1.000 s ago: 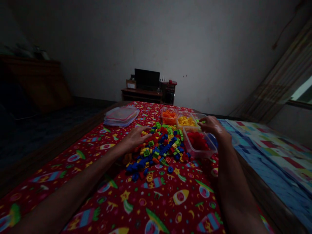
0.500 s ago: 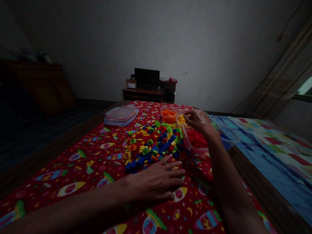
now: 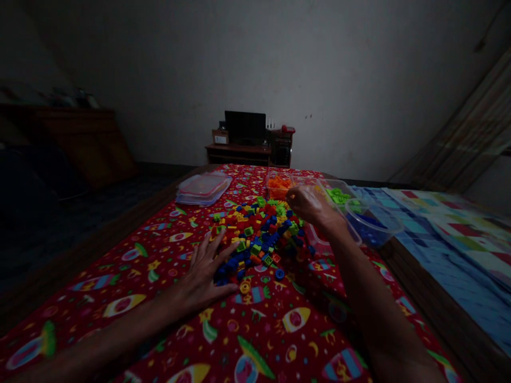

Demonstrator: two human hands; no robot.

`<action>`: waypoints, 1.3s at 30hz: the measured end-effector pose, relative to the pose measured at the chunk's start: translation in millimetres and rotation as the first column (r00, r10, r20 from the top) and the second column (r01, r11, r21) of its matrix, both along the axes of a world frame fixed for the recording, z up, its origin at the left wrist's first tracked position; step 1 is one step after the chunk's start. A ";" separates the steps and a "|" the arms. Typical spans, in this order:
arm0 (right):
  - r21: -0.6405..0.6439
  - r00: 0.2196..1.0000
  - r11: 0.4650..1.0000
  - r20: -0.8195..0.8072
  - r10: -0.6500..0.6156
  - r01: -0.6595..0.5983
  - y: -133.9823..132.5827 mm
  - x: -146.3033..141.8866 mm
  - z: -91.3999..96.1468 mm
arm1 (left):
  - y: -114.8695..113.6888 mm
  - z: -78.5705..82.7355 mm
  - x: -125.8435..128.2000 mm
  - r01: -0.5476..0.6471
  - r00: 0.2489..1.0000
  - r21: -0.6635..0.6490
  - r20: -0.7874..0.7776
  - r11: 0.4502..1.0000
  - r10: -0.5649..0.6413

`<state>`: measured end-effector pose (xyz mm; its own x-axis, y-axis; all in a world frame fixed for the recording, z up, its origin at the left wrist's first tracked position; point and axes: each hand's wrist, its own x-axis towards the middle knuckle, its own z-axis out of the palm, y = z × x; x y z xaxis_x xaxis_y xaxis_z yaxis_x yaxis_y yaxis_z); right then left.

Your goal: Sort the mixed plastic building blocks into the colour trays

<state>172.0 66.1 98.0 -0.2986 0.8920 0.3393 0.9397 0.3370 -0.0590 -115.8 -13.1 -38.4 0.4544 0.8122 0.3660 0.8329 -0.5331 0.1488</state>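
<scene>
Fingers [image 3: 204, 251] of the left hand [image 3: 202, 279] are splayed wide, palm flat on the red tablecloth [image 3: 279, 330], tips just touching the near-left edge of the brick pile [image 3: 259, 234]; forearm comes in low from bottom left; right hand [image 3: 311, 205] hangs over the pile's far right corner, fingers curled in, can't tell if they're pinching a brick tbh; orange tub [image 3: 278, 186], green tub [image 3: 339, 196] and blue tub [image 3: 369, 226] crowd beside it toward the table's right edge; plenty of bare cloth on the near side; stack of lids [image 3: 203, 189] sits well apart, far left.
</scene>
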 end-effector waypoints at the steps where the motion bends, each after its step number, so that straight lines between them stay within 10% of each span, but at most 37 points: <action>1: -0.018 1.000 1.000 0.006 -0.003 0.003 -1.2 -1.7 0.1 | 4.7 -2.5 5.5 0.001 1.000 -0.001 0.019 1.000 -0.001; 9: -0.067 0.999 0.998 0.052 0.011 -0.007 -1.0 -8.4 -4.4 | 56.6 13.7 56.9 0.086 0.981 0.130 0.161 0.988 -0.106; 19: -0.048 0.995 0.998 0.092 0.038 -0.034 5.2 -12.2 -16.5 | 112.9 61.4 102.2 0.127 0.891 -0.048 0.445 0.991 -0.092; 25: -0.058 0.994 0.994 0.045 0.099 -0.096 5.6 -22.8 -26.5 | 134.8 86.1 61.2 0.094 0.860 -0.075 0.508 0.993 -0.043; 31: -0.107 0.922 0.916 -0.011 0.388 -0.387 10.5 -48.8 -53.6 | 151.7 73.2 17.4 0.162 0.928 -0.318 0.370 0.934 -0.035; 39: -0.073 0.966 0.965 -0.071 0.247 -0.252 16.0 -36.8 -60.3 | 150.3 65.3 22.0 0.102 0.995 -0.327 0.018 0.939 -0.102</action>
<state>135.3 82.1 37.6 -0.4965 0.8167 0.2940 0.8199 0.5525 -0.1502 -93.8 137.2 27.0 0.5411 0.8363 0.0882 0.7764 -0.5371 0.3296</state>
